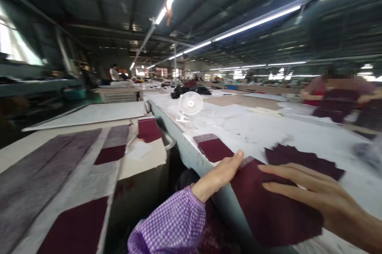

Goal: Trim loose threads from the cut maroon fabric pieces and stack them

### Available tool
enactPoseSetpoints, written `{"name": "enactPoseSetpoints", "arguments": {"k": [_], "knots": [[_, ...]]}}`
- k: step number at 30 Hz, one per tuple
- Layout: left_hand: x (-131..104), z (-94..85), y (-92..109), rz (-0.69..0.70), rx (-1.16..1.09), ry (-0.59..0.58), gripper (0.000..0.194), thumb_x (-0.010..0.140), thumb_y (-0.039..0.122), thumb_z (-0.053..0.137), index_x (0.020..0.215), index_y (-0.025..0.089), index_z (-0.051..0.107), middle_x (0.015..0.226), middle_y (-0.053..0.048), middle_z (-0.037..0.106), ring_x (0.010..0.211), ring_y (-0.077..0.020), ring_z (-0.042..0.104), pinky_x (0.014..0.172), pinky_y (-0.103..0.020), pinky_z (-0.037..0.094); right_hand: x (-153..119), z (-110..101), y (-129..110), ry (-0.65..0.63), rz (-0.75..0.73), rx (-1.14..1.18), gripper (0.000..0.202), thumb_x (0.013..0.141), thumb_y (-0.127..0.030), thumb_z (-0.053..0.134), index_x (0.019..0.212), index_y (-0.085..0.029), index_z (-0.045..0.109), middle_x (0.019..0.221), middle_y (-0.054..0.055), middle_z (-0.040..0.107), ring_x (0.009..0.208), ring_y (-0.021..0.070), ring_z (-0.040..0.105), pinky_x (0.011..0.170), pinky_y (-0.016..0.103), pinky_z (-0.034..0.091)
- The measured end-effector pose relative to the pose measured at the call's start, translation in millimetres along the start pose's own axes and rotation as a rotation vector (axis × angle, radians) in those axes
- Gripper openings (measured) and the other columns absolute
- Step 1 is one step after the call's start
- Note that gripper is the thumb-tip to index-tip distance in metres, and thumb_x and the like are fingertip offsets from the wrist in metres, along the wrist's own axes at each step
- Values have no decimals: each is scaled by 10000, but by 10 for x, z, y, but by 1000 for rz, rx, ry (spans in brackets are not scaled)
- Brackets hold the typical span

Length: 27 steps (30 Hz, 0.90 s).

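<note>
A maroon fabric piece [274,218] with a jagged lower edge is at the near edge of the white-covered table, partly overhanging it. My left hand [221,174], in a purple checked sleeve [170,222], rests stretched out against the piece's upper left edge; some of its fingers are hidden. Across the top of the same piece, my right hand [316,194] lies with its fingers extended and apart. Just beyond it, a fanned stack of dark maroon pieces [304,162] rests on the table. Left of that sits another maroon piece [215,147] with a greyish end.
A small white fan [191,103] stands at the table's edge, with a dark heap [191,90] behind it. On the left, a lower surface [71,186] carries more maroon pieces [77,226]. A gap separates the two surfaces. Across the table at right, a person [340,91] handles dark maroon fabric.
</note>
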<state>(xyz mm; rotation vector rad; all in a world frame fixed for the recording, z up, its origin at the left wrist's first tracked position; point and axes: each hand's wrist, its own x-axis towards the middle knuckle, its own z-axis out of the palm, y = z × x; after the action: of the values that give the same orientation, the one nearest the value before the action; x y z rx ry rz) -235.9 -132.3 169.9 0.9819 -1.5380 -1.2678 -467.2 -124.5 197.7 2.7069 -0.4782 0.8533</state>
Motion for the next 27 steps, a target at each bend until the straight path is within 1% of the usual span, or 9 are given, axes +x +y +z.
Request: {"name": "enactPoseSetpoints", "arguments": {"k": [3, 6, 9, 12, 14, 17, 20, 24, 27], "knots": [[91, 84, -34, -128, -360, -84, 703, 776, 742, 359, 839, 121, 682, 780, -89, 679, 678, -165, 605, 659, -265, 467, 48, -194, -108, -108, -58, -61, 454, 880, -132, 430, 1252, -378, 520, 1306, 18, 547, 1035, 163, 573, 812, 322, 509], [120, 139, 6, -132, -372, -95, 654, 748, 725, 438, 782, 114, 668, 703, -67, 654, 609, -128, 570, 593, -223, 431, -18, -235, -135, -125, 13, -103, 421, 883, -125, 409, 1189, -370, 563, 1295, 6, 554, 944, 162, 578, 766, 325, 507], [198, 225, 13, -41, -190, -111, 354, 672, 452, 702, 773, 114, 673, 692, -30, 637, 625, -105, 546, 608, -200, 405, -170, -221, -68, -190, 81, -119, 424, 888, -124, 364, 1129, -376, 605, 1286, -6, 558, 925, 170, 573, 781, 349, 494], [303, 336, -54, -9, -64, -189, 163, 622, 192, 714, 764, 121, 675, 692, -4, 625, 616, -90, 514, 610, -199, 391, -307, -205, 101, -211, 282, -46, 373, 913, -198, 354, 1153, -339, 603, 1300, 27, 539, 981, 194, 569, 857, 390, 468], [339, 393, -107, 18, -17, -218, 140, 645, 153, 672, 783, 133, 681, 709, 3, 627, 633, -90, 515, 632, -204, 394, -358, -193, 222, -194, 522, 94, 347, 925, -310, 369, 1204, -270, 571, 1247, 86, 562, 976, 211, 580, 854, 395, 474], [330, 418, -143, 31, -53, -291, 172, 662, 175, 667, 831, 147, 688, 763, 1, 643, 685, -99, 539, 682, -212, 401, -347, -150, 319, -255, 796, 475, 496, 882, -459, 441, 1302, -197, 467, 1177, 125, 579, 977, 224, 584, 828, 377, 492], [295, 361, -116, -40, -139, -312, 234, 641, 245, 718, 848, 143, 684, 751, -8, 644, 663, -105, 547, 668, -221, 404, -255, -97, 300, -304, 916, 833, 653, 746, -474, 621, 1297, -176, 437, 1008, 86, 611, 836, 193, 598, 722, 334, 514], [302, 210, -68, -162, -240, -286, 335, 606, 329, 765, 867, 136, 682, 762, -31, 653, 690, -128, 569, 691, -244, 425, -168, -81, 250, -201, 1116, 1080, 575, 688, -418, 694, 1170, -161, 513, 793, 7, 554, 604, 94, 517, 538, 224, 453], [362, 142, -71, -99, -69, -259, 311, 689, 400, 696, 818, 118, 701, 713, -30, 627, 664, -112, 528, 647, -220, 397, -216, -46, 270, -255, 1120, 1129, 545, 683, -378, 703, 1147, -162, 517, 737, -19, 521, 586, 89, 499, 541, 224, 436]]}}
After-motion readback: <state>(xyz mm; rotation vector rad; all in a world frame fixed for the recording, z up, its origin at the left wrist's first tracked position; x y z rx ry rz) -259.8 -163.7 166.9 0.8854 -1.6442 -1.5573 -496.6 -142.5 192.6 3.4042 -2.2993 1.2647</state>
